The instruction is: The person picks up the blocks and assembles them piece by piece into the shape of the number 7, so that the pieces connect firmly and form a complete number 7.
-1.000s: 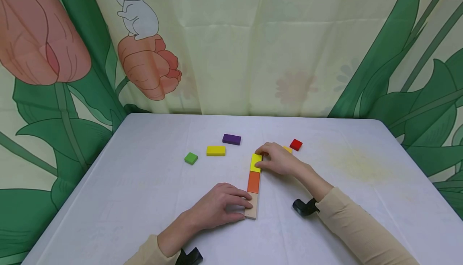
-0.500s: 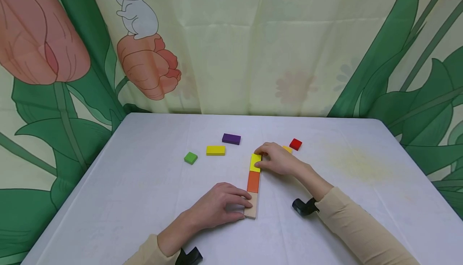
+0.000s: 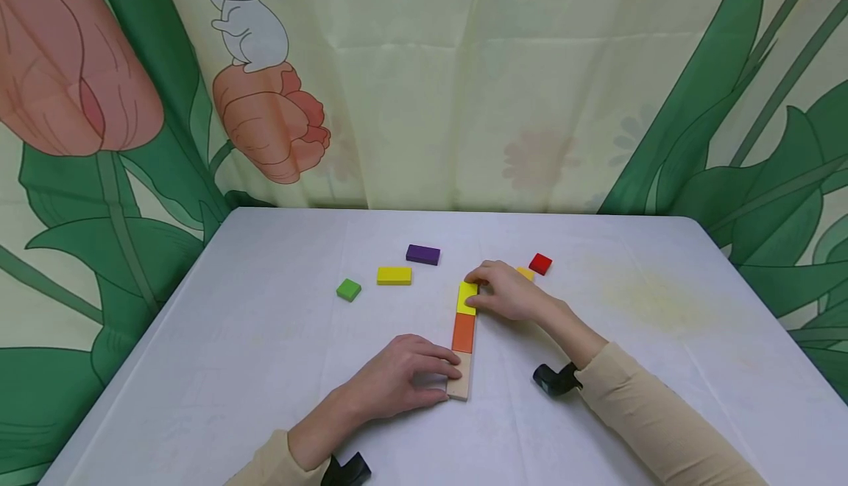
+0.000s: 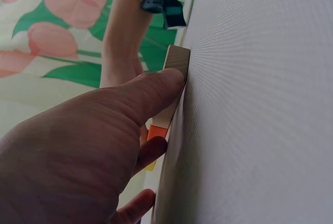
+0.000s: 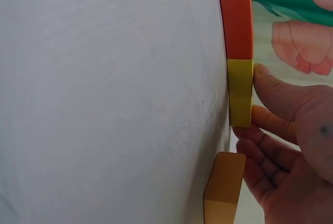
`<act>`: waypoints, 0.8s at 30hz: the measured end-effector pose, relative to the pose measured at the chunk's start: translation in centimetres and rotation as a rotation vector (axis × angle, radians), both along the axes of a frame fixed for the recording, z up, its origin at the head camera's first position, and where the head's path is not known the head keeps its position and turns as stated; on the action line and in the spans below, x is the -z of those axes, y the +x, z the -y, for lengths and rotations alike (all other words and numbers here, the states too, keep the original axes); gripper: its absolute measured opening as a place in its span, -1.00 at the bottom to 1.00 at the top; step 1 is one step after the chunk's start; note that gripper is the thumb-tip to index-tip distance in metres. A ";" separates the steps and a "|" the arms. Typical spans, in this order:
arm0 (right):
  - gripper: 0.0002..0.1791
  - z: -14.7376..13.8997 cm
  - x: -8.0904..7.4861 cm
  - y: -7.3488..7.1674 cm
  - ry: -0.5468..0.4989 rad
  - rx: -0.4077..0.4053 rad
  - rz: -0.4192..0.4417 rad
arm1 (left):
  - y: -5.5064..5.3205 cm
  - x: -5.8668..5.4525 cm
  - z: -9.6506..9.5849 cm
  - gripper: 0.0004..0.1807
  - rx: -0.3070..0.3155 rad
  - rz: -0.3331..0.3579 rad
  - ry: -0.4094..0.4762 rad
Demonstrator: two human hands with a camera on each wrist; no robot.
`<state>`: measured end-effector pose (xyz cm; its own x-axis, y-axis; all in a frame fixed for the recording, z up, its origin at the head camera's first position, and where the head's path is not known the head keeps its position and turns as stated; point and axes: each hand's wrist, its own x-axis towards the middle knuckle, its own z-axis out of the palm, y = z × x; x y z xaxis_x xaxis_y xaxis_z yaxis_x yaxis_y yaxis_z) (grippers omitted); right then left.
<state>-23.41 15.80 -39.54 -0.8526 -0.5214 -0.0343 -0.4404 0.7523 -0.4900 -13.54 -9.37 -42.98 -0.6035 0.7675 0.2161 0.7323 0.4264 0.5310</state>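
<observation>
Three wooden blocks stand end to end in a line: a plain wood block (image 3: pixel 460 379) nearest, an orange block (image 3: pixel 463 333) in the middle and a yellow block (image 3: pixel 467 299) farthest. My left hand (image 3: pixel 404 373) rests at the plain block, two fingertips on its top and the thumb by its near left corner. In the left wrist view that thumb (image 4: pixel 161 88) covers part of its side. My right hand (image 3: pixel 510 292) pinches the yellow block, forefinger at its far end and thumb on its face. In the right wrist view the thumb (image 5: pixel 273 91) lies against that block.
Loose blocks lie on the white-covered table (image 3: pixel 265 368): a green one (image 3: pixel 349 290), a second yellow one (image 3: pixel 394 276), a purple one (image 3: pixel 422 254) and a red one (image 3: pixel 540 263). A yellow-orange block (image 5: pixel 223 187) sits partly behind my right hand. A printed curtain (image 3: pixel 424 103) hangs behind.
</observation>
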 end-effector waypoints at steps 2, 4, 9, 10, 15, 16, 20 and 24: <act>-0.55 0.0 0.0 0.0 0.001 0.003 -0.006 | 0.0 0.0 0.0 -0.69 0.000 -0.003 0.002; -0.55 0.1 0.0 0.0 0.003 0.005 -0.012 | -0.1 0.0 0.0 -0.69 0.001 -0.007 0.003; -0.54 0.1 0.0 0.0 0.000 0.018 -0.001 | -0.1 -0.1 0.0 -0.68 0.003 0.005 -0.004; -0.54 0.1 0.0 0.0 -0.003 0.020 0.003 | -0.1 -0.2 0.0 -0.68 0.003 0.008 -0.005; -0.54 0.1 0.1 0.1 -0.012 0.032 0.018 | -0.1 -0.1 0.0 -0.68 0.008 -0.003 -0.001; -0.54 0.1 0.1 0.0 -0.011 0.031 0.016 | 0.0 -0.1 0.0 -0.68 0.009 -0.006 0.001; -0.55 0.1 0.0 0.1 -0.015 0.030 0.015 | 0.0 0.0 0.0 -0.68 0.009 -0.019 0.006; -0.55 -0.1 0.0 0.1 -0.024 0.023 0.013 | 0.1 0.0 0.0 -0.68 0.004 -0.023 0.001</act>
